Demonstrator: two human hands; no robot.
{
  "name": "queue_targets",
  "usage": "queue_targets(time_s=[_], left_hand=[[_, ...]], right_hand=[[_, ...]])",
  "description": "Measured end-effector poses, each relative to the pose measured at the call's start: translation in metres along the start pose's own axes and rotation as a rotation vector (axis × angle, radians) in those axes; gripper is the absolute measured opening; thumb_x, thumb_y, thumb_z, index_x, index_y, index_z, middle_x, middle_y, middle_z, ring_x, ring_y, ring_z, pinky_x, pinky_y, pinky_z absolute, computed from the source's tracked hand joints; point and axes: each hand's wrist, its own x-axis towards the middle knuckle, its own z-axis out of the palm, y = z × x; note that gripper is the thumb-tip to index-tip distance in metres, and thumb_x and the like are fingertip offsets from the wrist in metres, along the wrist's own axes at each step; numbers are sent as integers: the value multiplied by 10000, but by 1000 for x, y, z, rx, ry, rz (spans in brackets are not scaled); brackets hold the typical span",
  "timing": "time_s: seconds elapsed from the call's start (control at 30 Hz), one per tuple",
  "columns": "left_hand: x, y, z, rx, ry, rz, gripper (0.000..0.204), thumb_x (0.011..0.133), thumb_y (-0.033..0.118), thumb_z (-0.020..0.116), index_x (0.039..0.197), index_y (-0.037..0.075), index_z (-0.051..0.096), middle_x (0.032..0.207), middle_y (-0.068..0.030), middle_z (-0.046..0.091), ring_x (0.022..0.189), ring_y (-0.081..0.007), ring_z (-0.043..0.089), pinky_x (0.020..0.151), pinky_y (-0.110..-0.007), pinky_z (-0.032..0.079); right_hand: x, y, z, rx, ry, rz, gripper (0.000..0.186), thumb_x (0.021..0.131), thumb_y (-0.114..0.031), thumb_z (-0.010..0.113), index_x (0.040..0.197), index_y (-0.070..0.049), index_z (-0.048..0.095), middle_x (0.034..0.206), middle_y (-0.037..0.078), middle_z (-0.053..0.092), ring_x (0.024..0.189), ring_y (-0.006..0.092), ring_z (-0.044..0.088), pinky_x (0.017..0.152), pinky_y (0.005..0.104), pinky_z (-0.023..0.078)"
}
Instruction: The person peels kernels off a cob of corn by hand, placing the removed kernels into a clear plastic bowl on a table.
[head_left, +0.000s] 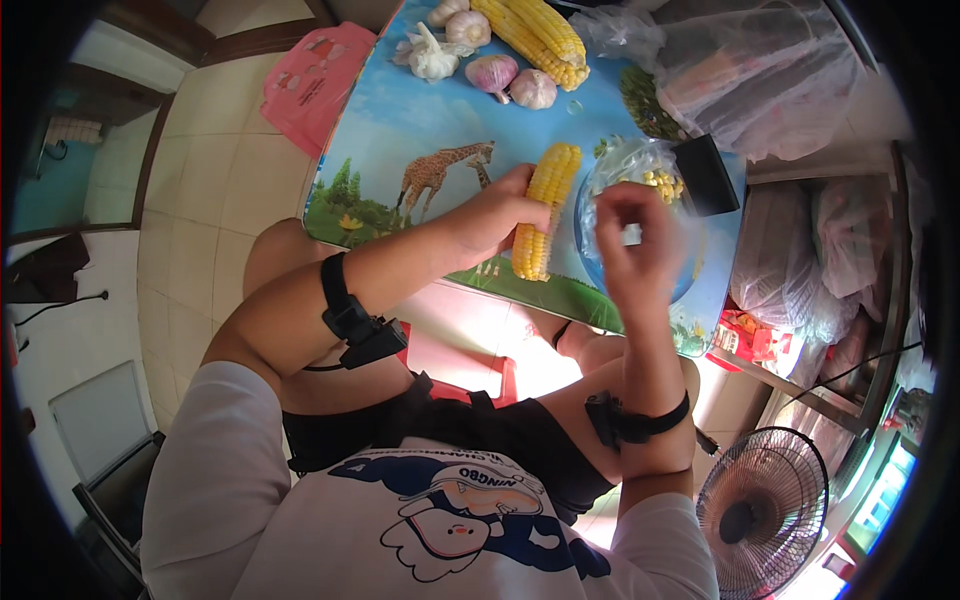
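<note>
My left hand (510, 215) grips a yellow corn cob (550, 185) held lengthwise over the picture-topped table (370, 120). To its right is my right hand (635, 235), slightly blurred, with fingers curled in above a blue round bowl (590, 255); whether anything is between those fingertips is hidden. Clear plastic and loose corn kernels (665, 185) lie in the bowl, and a black rectangular object (706, 175) is at its upper right.
At the back lie garlic bulbs (470, 30), more corn (530, 40), greens (645, 100) and plastic bags (760, 80). A pink stool (310, 80) is left of the table, a bag-filled cabinet (800, 240) right, a fan (760, 510) at lower right.
</note>
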Motion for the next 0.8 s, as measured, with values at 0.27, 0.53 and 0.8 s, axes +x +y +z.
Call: queue_targets(time_s=[0.27, 0.53, 0.8], left_hand=[[0, 3, 4, -29, 28, -64, 620, 707, 1, 538, 1302, 46, 374, 1065, -104, 493, 937, -229, 552, 863, -364, 466], [0, 3, 5, -40, 27, -63, 635, 707, 4, 545, 1313, 48, 363, 1068, -105, 493, 942, -228, 553, 874, -361, 460], [1, 1, 4, -31, 22, -51, 601, 713, 9, 556, 1288, 41, 385, 1046, -97, 498, 934, -218, 553, 864, -357, 455]], right_hand=[[16, 33, -49, -231, 176, 284, 84, 855, -38, 645, 938, -27, 634, 813, 38, 665, 753, 97, 622, 640, 225, 452], [14, 33, -40, -250, -53, 288, 156, 792, -25, 629, 943, -43, 659, 873, 45, 713, 759, 132, 665, 625, 260, 467], [12, 36, -40, -323, -54, 237, 155, 800, -43, 630, 951, -45, 664, 855, 61, 703, 704, 147, 641, 615, 277, 464]])
